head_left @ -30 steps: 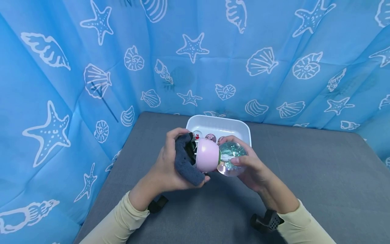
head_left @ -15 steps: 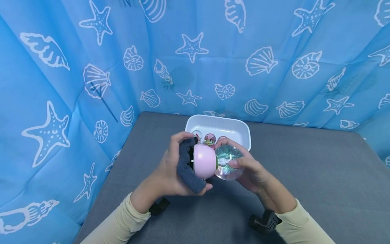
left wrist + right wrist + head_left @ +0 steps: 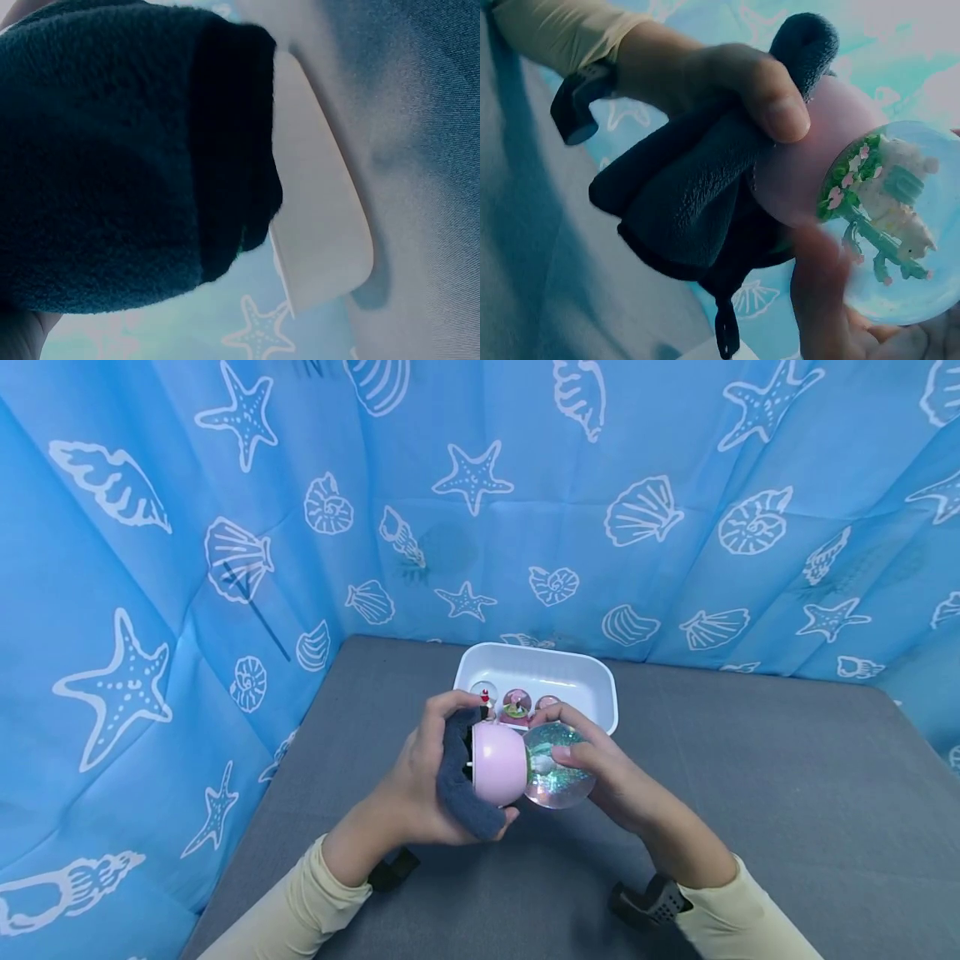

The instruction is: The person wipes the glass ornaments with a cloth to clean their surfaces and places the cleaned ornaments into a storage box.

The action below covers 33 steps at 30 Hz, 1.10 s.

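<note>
A snow globe lies sideways between the two hands, above the table. Its pink base (image 3: 500,764) faces left and its clear glass ball (image 3: 558,785) faces right. Inside the ball are glitter and, seen from the right wrist, pale animal-like figures (image 3: 904,176) among green leaves and pink flowers. The left hand (image 3: 420,789) grips a dark blue-grey plush cloth (image 3: 459,785) with a black edge and a hanging loop (image 3: 726,330), wrapped against the base's underside. A short white piece pokes out there. Fingers of the right hand (image 3: 611,772) hold the ball, thumb on top.
Just behind the hands stands a white tray (image 3: 600,681). Inside it are a clear small globe (image 3: 484,692) with a red figure and two pinkish small globes (image 3: 517,706). A blue shell-print curtain (image 3: 480,552) closes off the grey table's (image 3: 750,760) back and left.
Both hands and the snow globe have shifted slightly toward the body and a little left, uncovering more of the small globes in the tray. The cloth has come along against the base.
</note>
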Tool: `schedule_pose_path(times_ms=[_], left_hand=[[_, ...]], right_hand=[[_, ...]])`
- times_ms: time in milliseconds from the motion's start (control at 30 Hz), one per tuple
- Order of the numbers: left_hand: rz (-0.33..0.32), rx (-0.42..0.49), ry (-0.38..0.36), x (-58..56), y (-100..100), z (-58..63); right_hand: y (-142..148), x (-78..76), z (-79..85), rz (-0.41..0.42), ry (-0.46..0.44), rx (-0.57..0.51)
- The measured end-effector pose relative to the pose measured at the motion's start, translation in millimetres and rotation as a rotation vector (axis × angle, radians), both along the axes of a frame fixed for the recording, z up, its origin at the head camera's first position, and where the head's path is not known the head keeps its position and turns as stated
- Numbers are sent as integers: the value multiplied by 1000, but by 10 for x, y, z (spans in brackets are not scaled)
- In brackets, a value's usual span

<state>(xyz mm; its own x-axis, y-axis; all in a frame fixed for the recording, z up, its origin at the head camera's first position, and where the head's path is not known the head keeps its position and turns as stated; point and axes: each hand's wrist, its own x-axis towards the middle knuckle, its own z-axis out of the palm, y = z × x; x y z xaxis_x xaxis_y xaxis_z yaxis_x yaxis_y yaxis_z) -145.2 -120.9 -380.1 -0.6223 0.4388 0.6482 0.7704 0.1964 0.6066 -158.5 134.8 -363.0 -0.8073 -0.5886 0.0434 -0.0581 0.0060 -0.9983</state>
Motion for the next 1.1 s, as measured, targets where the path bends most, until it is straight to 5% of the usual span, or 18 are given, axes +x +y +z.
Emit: schedule_pose_path(times_ms=[300, 600, 1100], left_hand=[[49, -27, 84, -4, 10, 12], [53, 34, 83, -8, -21, 46], [-3, 29, 25, -13, -51, 55]], right_hand=[[46, -17, 35, -69, 188, 110], [186, 4, 86, 99, 289, 41], [188, 54, 95, -81, 561, 259]])
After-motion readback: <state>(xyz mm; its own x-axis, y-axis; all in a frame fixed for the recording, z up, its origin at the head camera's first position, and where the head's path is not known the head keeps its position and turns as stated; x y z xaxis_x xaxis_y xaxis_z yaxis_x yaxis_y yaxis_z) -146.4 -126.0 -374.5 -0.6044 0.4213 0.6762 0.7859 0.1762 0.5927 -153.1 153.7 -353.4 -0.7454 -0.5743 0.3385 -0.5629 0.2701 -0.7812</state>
